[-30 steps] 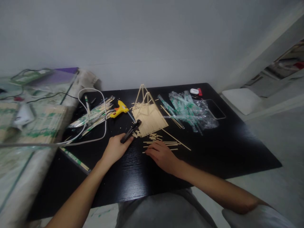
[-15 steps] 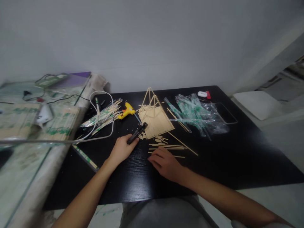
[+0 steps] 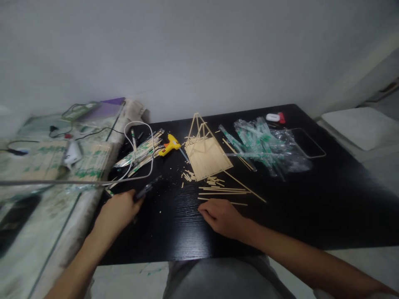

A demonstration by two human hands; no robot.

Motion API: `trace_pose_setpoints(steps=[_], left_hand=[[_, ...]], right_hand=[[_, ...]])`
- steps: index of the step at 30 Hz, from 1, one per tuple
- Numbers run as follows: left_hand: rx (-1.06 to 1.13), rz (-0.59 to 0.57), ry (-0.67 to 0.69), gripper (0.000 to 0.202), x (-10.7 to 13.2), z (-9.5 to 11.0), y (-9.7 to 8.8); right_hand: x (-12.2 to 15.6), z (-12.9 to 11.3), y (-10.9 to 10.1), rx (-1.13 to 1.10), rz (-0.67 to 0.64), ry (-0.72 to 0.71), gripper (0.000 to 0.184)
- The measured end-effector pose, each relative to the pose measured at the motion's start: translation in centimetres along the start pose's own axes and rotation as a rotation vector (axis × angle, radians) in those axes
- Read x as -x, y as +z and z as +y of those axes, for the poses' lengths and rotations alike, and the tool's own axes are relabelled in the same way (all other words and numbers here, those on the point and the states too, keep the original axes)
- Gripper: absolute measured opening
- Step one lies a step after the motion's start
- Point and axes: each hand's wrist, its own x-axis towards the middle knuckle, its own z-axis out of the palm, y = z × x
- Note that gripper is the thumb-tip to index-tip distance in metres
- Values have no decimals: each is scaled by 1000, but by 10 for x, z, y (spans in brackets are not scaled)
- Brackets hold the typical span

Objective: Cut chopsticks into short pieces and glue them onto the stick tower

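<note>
My left hand (image 3: 120,207) is closed around a slim black hand tool (image 3: 148,189), blurred by motion so its exact kind does not show. It hovers over the table's left part. My right hand (image 3: 221,216) rests low near the middle with its fingers curled together; whatever they may hold is hidden. Just beyond it lie several thin wooden sticks (image 3: 222,193), the nearest partly behind my knuckles. Past those is a flat panel of wooden sticks (image 3: 208,160) with a pointed stick frame (image 3: 197,126) standing at its far end. Short cut pieces (image 3: 215,181) lie along its near edge.
A yellow glue gun (image 3: 170,145) lies left of the panel, near packed sticks (image 3: 140,153) and a looping white cable (image 3: 152,155). Crumpled plastic wrappers (image 3: 258,139) and a white case (image 3: 272,117) are at right. A glass-topped surface (image 3: 59,220) adjoins the black table (image 3: 174,236).
My left hand has swung left and toward me with the black tool, away from the panel. My right hand stays near the sticks, its fingers curled more tightly. The view has shifted slightly.
</note>
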Motion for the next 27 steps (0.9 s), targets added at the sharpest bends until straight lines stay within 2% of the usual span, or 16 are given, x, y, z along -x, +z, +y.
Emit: trace_pose_setpoints(steps=[2,5,12,23,27], left_hand=[[-111,-73,-129,49,4,-17,3],[-121,-148,-208,53,8,-32,8],[-35,-171,-198,47,7,-45,18],[7,-207,-208,33,15,-56,21],[57,-160,-188,29,22,-61,29]], right_hand=[[1,1,2,-2,-30,4,16],[2,1,3,-9,-25,9,15],[0,1,2,-23,-29,36,13],[-3,1,1,-86,-31,98,13],[-3,-2,-1,-106,-35,103,12]])
